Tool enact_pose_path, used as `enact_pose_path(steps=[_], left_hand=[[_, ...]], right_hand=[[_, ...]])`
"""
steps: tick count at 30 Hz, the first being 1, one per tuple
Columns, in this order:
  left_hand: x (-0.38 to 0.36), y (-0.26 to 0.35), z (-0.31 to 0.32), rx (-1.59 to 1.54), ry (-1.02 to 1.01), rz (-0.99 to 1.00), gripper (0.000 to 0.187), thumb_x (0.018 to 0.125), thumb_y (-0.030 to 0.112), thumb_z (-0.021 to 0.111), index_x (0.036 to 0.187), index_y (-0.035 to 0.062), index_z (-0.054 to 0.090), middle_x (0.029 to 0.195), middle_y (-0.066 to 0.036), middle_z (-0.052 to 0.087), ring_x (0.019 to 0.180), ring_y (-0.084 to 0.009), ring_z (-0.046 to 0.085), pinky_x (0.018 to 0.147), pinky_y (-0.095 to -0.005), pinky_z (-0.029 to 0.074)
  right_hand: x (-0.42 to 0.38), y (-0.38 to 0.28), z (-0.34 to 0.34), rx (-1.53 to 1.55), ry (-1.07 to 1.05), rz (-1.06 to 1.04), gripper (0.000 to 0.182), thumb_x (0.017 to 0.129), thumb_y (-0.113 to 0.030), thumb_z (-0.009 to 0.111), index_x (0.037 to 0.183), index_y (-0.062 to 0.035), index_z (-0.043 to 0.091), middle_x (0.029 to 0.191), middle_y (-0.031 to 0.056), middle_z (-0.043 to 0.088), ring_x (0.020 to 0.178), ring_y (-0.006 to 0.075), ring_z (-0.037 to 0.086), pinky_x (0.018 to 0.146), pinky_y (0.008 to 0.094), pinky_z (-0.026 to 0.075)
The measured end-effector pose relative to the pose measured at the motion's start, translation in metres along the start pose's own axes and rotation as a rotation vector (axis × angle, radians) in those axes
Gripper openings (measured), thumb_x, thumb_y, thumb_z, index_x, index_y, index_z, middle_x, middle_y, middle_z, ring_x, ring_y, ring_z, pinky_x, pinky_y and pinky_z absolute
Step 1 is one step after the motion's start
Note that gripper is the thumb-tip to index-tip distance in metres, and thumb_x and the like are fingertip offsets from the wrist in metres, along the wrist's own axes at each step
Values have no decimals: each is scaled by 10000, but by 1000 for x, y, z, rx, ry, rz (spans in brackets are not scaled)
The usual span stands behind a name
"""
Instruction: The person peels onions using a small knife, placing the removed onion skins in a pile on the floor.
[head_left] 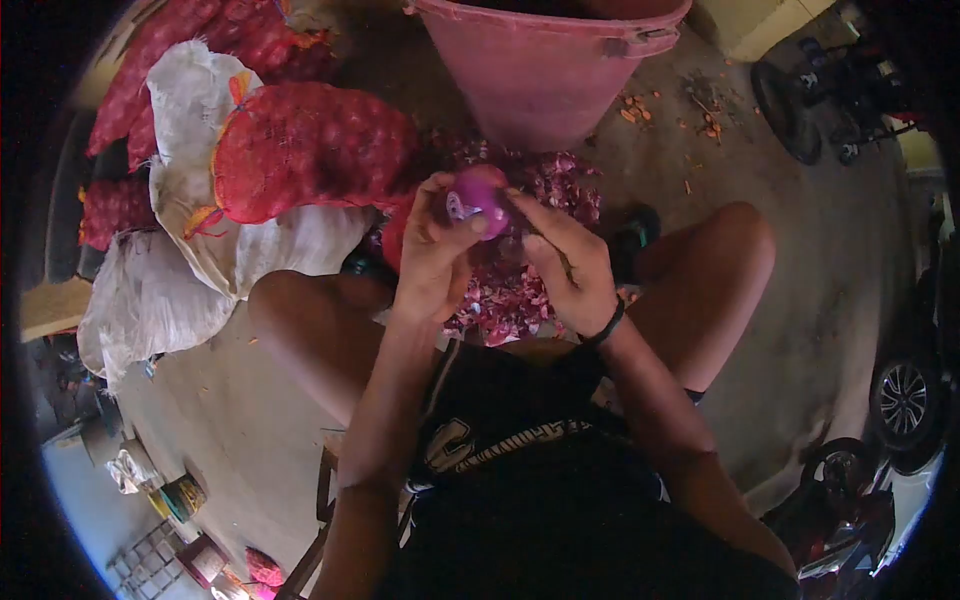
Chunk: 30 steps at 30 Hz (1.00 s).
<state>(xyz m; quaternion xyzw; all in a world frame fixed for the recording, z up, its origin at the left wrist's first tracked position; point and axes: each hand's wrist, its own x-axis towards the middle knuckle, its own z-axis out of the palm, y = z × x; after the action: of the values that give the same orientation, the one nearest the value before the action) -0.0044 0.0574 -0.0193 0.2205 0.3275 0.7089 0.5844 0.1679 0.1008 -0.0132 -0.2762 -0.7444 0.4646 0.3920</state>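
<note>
My left hand is closed around a purple-red onion, with the thumb across its near side. Part of the onion's surface is shiny and smooth, with a pale patch on its left. At the onion's right side, my right hand has its fingertips against it. The fingers of that hand are bent together, and whatever they may grip is hidden. Below both hands, a heap of loose onion skins covers the floor between my legs.
Beyond the skins stands a large pink tub. Red mesh sacks of onions and white woven sacks lie to the left. Orange scraps are scattered right of the tub. Motorcycle parts and a vehicle wheel show at the right edge.
</note>
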Motion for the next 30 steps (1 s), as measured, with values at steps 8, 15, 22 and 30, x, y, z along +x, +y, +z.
enact_pose_path(steps=[8, 15, 22, 30], left_hand=[[-1, 4, -2, -84, -211, -82, 683, 769, 34, 754, 1340, 71, 381, 1351, -142, 487, 1274, -275, 478, 1101, -410, 371], [-2, 5, 5, -31, -279, -65, 717, 753, -45, 733, 1357, 77, 366, 1337, -145, 484, 1238, -267, 510, 1062, -390, 423], [-4, -9, 6, 118, -135, -174, 720, 761, 66, 779, 1367, 55, 390, 1306, -135, 517, 1243, -259, 508, 1075, -406, 405], [-7, -3, 0, -92, -265, -229, 668, 845, 144, 727, 1398, 50, 363, 1384, -162, 475, 1238, -289, 528, 969, -481, 517]], right_hand=[[-7, 9, 1, 546, 184, 374, 434, 1023, -235, 499, 1406, -32, 471, 838, -37, 500, 683, 37, 438, 637, 199, 391], [1, -3, -1, 514, 216, 268, 342, 984, -240, 579, 1259, -40, 551, 771, -50, 499, 664, 35, 432, 602, 209, 380], [-3, 5, -5, 376, 221, 357, 172, 963, -197, 620, 1005, -34, 587, 768, -43, 550, 669, 28, 449, 592, 203, 385], [6, 26, -22, -107, 247, 90, 388, 919, -231, 649, 1204, 14, 555, 900, 136, 604, 835, 249, 591, 796, 335, 476]])
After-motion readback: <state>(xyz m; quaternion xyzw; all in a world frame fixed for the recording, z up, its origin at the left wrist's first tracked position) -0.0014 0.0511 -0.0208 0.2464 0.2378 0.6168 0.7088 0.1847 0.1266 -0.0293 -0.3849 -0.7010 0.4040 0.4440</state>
